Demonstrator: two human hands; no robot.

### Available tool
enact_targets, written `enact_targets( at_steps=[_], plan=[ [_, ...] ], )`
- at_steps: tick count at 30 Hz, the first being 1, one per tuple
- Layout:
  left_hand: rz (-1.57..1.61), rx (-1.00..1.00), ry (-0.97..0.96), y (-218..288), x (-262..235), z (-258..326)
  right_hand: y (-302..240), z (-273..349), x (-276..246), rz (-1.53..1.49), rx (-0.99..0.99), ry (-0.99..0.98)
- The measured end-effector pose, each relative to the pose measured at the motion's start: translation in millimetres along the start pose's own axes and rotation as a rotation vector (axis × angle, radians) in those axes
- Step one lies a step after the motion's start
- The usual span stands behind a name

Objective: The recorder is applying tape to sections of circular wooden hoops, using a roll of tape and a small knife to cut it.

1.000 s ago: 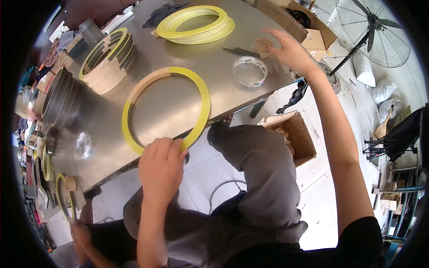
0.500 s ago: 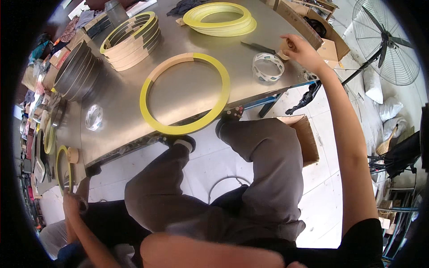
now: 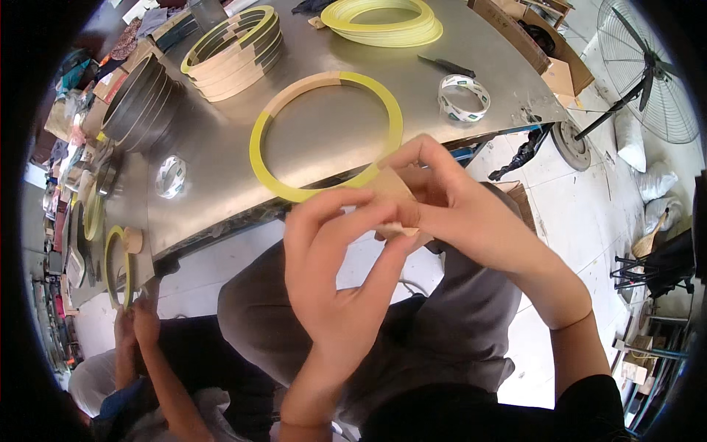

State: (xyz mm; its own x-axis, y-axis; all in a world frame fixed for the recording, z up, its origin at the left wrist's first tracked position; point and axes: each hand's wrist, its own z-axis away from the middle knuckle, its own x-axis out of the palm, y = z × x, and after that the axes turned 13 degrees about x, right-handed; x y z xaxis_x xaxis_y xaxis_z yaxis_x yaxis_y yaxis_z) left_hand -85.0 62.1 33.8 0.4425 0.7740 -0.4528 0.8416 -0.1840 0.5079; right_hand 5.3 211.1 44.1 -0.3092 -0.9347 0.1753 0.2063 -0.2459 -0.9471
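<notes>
Above my lap, both hands meet at a roll of tan tape. My right hand grips the roll from the right, its fingers curled around it. My left hand pinches at the tape's lower edge, thumb and fingers closed there; a small flap of tape shows between the hands. Just beyond, a flat yellow ring lies at the metal table's near edge, its upper-left part covered in tan tape. My hands hide the ring's lower right in part.
On the metal table are a white printed tape roll, a dark knife, stacked yellow rings, tan-wrapped rings and black rings. At left, a co-worker's hands hold another yellow ring. A fan stands at right.
My right hand has brought the tan tape roll from the table's right side to above my lap. My left hand has risen from the lower edge and taken hold of the tape.
</notes>
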Motion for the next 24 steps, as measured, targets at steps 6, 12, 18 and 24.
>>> enact_targets(
  at_steps=[6, 12, 18, 24],
  plan=[
    [0.145, -0.369, 0.369, -6.9, 10.9, 37.1, 25.0, 2.8, 27.6, -0.28, 0.105, -0.022],
    [0.384, -0.603, 0.465, -9.7, 13.7, 45.5, 57.4, 0.2, 32.2, 0.513, -0.291, 0.224],
    [0.368, -0.647, 0.56, -20.2, -19.4, 43.6, 36.9, 1.8, 18.7, 0.741, -0.225, 0.265],
    [1.051, -1.046, 0.481, -12.8, -16.8, 47.4, 26.1, 11.8, 15.2, 0.715, -0.41, 0.27]
  ],
)
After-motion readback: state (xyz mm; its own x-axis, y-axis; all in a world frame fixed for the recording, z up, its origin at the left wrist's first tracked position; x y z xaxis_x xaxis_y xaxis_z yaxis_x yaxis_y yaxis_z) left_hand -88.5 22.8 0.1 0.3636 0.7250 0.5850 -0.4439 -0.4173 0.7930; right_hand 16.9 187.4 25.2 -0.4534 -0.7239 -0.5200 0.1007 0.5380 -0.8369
